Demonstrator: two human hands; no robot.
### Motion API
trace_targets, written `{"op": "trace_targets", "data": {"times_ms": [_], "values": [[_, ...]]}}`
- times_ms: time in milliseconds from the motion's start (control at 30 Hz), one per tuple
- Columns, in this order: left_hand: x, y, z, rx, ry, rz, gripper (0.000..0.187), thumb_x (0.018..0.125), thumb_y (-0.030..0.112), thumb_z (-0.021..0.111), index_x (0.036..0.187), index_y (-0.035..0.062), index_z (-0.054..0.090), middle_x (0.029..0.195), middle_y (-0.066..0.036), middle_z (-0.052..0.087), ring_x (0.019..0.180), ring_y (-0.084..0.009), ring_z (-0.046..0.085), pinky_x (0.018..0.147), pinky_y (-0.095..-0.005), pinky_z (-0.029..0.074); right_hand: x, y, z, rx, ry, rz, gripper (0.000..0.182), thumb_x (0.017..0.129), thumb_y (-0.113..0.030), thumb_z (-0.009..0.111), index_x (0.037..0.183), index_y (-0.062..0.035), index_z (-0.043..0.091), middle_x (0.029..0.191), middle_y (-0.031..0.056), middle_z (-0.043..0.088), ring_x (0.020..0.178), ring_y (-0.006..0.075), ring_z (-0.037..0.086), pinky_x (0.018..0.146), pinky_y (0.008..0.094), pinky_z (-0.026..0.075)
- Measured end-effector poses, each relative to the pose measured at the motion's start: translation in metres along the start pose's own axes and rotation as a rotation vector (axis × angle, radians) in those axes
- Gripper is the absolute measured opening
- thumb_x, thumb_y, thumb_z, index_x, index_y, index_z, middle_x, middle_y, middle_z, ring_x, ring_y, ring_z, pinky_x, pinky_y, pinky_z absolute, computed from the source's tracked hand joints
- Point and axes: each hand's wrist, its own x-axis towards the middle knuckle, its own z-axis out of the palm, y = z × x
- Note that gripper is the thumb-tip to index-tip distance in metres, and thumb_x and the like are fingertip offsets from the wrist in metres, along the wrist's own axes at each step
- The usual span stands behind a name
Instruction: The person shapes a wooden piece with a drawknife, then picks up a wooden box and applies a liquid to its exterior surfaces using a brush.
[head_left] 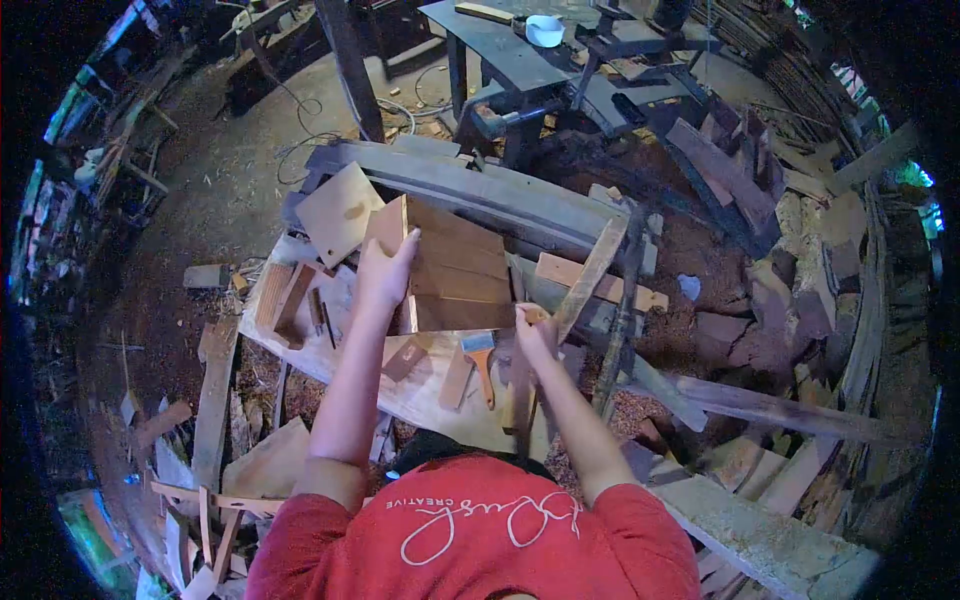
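My left hand [388,268] clamps the box [458,262] by its left side, presumably steadying it over the surface [482,425]; my right hand [537,330] curls at the box's near-right corner, and what it pinches, I can't tell! The brush [481,364] lies just nearside of the box, probably for easy reach.

White lettering on a red shirt [470,565]
The wearer's shirt bears the only print that can be read, a white design across the chest, upside down from this view. One part is a word in small, plain capitals, CREATIVE [420,503], set beside the far larger script [490,520]. That script is a single looping, handwritten-looking word, with broad curls at both ends; its ending looks like "ush", but its first letter is too ornate to tell for certain. The small capitals sit near the left end of the script as seen here.
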Motion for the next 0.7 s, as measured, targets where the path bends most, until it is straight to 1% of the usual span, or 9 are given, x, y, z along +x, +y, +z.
{"op": "trace_targets", "data": {"times_ms": [100,200,267,300,367,400,500,633,700], "values": [[-0.002,0.003,-0.001,0.052,0.01,0.023,0.066,0.065,0.049,0.052,0.093,-0.0098,0.046,0.093,-0.026,0.05,0.09,-0.0344,0.048,0.077,-0.0355,0.037,0.008,-0.065,0.0,0.109,-0.001,0.043,0.012,0.071,-0.012,0.056,0.077,-0.0022,0.058,0.068,0.0059,0.058,0.064,0.0123,0.055,0.058,0.0234,0.043],[-0.014,0.019,0.0,0.144,0.022,0.027,0.067,0.064,0.051,0.052,0.096,-0.0085,0.045,0.092,-0.026,0.05,0.09,-0.0339,0.049,0.078,-0.0362,0.037,0.019,-0.112,-0.008,0.251,-0.165,-0.025,0.012,0.074,-0.012,0.053,0.082,-0.0036,0.057,0.07,0.005,0.057,0.063,0.0116,0.054,0.055,0.023,0.043],[-0.018,0.027,-0.001,0.089,-0.013,0.016,0.07,0.063,0.052,0.051,0.099,-0.0077,0.044,0.095,-0.026,0.049,0.092,-0.0336,0.048,0.078,-0.0358,0.037,0.025,-0.153,-0.023,0.742,-0.352,0.204,0.016,0.077,-0.014,0.05,0.09,-0.0057,0.055,0.076,0.0042,0.056,0.06,0.012,0.054,0.053,0.023,0.043],[-0.018,0.028,-0.001,0.086,-0.011,0.017,0.07,0.063,0.052,0.051,0.099,-0.0077,0.044,0.095,-0.026,0.049,0.092,-0.0336,0.048,0.078,-0.0358,0.037,0.026,-0.152,-0.022,0.741,-0.352,0.2,0.016,0.077,-0.014,0.05,0.09,-0.0057,0.055,0.076,0.0042,0.056,0.06,0.012,0.054,0.053,0.023,0.043],[-0.016,0.028,-0.002,0.143,-0.054,-0.018,0.07,0.063,0.053,0.049,0.101,-0.0067,0.044,0.095,-0.026,0.049,0.092,-0.0333,0.048,0.078,-0.0354,0.037,0.026,-0.143,-0.015,1.194,-0.418,0.401,0.027,0.077,-0.023,0.052,0.097,-0.0057,0.051,0.08,0.0025,0.055,0.073,0.0122,0.053,0.06,0.0269,0.045],[-0.014,0.025,-0.001,0.145,-0.05,-0.017,0.07,0.063,0.053,0.049,0.101,-0.0067,0.044,0.095,-0.026,0.049,0.092,-0.0333,0.048,0.078,-0.0354,0.037,0.022,-0.132,-0.008,1.197,-0.421,0.4,0.027,0.077,-0.023,0.052,0.097,-0.0057,0.051,0.08,0.0025,0.055,0.073,0.0122,0.053,0.06,0.0269,0.045],[-0.007,0.005,0.008,0.181,0.035,0.019,0.069,0.063,0.053,0.049,0.099,-0.0062,0.045,0.095,-0.026,0.049,0.091,-0.0325,0.049,0.078,-0.0354,0.037,0.003,-0.085,0.008,1.156,-0.197,0.724,0.029,0.076,-0.029,0.052,0.098,-0.0103,0.051,0.08,-0.0001,0.053,0.065,0.0099,0.051,0.055,0.0246,0.045],[-0.004,-0.012,0.006,0.102,0.047,0.074,0.066,0.063,0.05,0.051,0.095,-0.0064,0.047,0.091,-0.026,0.051,0.088,-0.0328,0.05,0.075,-0.0355,0.039,0.005,-0.019,-0.004,0.991,-0.142,0.757,0.025,0.077,-0.023,0.051,0.097,-0.0088,0.049,0.081,0.0011,0.055,0.066,0.0118,0.053,0.057,0.0246,0.043],[-0.011,-0.009,0.003,0.005,-0.028,0.081,0.065,0.063,0.049,0.052,0.095,-0.0068,0.047,0.089,-0.026,0.052,0.087,-0.0332,0.051,0.074,-0.0353,0.039,0.016,0.005,-0.012,0.639,-0.146,0.557,0.02,0.075,-0.02,0.053,0.09,-0.0059,0.053,0.076,0.0027,0.056,0.066,0.014,0.054,0.06,0.0255,0.043]]}}
